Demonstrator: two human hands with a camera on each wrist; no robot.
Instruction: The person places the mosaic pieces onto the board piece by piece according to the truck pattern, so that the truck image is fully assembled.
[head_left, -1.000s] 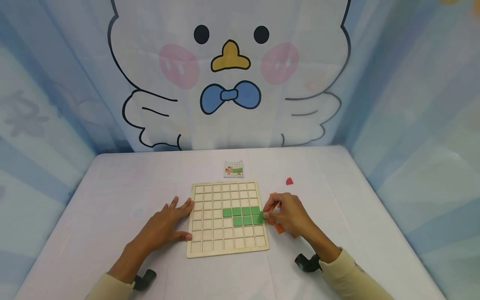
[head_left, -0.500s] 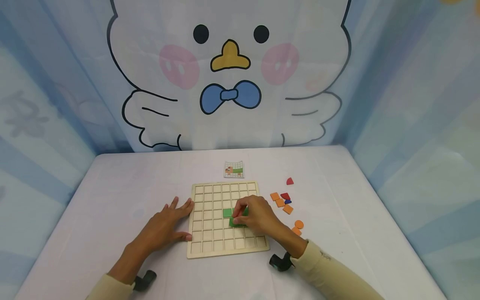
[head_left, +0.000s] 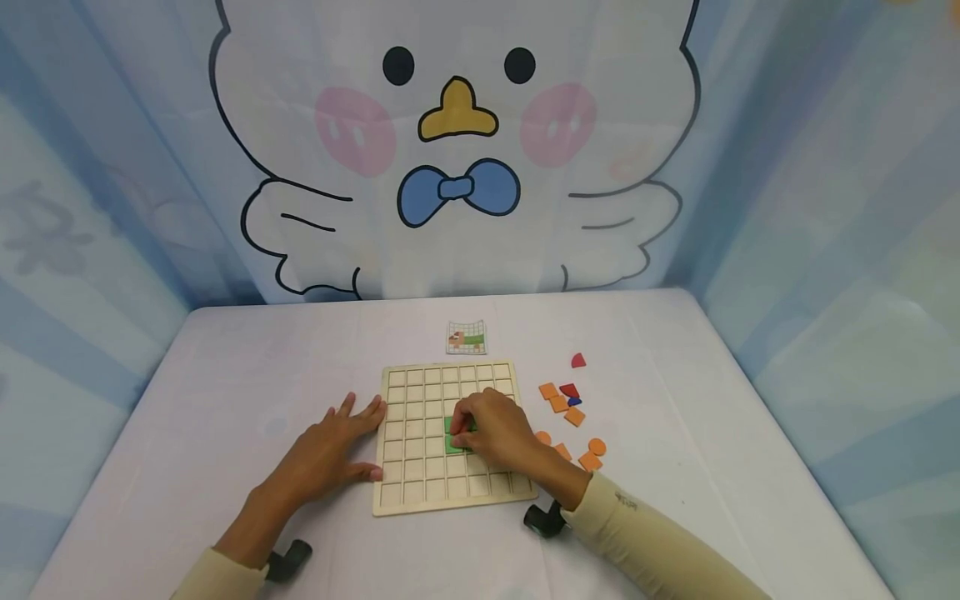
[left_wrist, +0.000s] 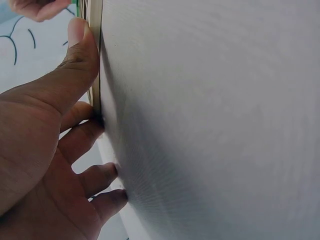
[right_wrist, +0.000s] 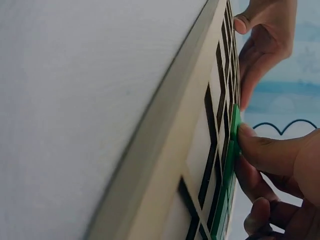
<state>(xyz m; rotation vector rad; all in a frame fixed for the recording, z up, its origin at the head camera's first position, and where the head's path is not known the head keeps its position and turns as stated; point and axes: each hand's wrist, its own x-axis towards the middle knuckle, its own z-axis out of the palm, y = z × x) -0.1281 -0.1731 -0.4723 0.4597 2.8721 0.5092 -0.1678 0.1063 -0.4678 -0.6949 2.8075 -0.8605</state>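
Note:
A pale wooden grid board (head_left: 414, 472) lies flat on the table. My left hand (head_left: 330, 447) has its fingers spread, with thumb and fingertips resting against the board's left edge (left_wrist: 95, 30). Over the board's middle, my right hand (head_left: 497, 429) pinches a green square tile (head_left: 452, 445) with thumb and fingertips. Seen from the right wrist, the thumb presses on this tile (right_wrist: 235, 119) at the left end of a green row (right_wrist: 222, 200). Most of the other green tiles on the board are hidden beneath the right hand.
Orange squares (head_left: 558, 404), an orange disc (head_left: 597, 447), red pieces (head_left: 578, 361) and a small blue piece (head_left: 574, 402) lie loose right of the board. A small picture card (head_left: 467, 337) with a gridded design lies behind it.
My right hand has moved left from the board's right edge with the green tile, which now sits at the left end of the lower green row. The left hand stays put.

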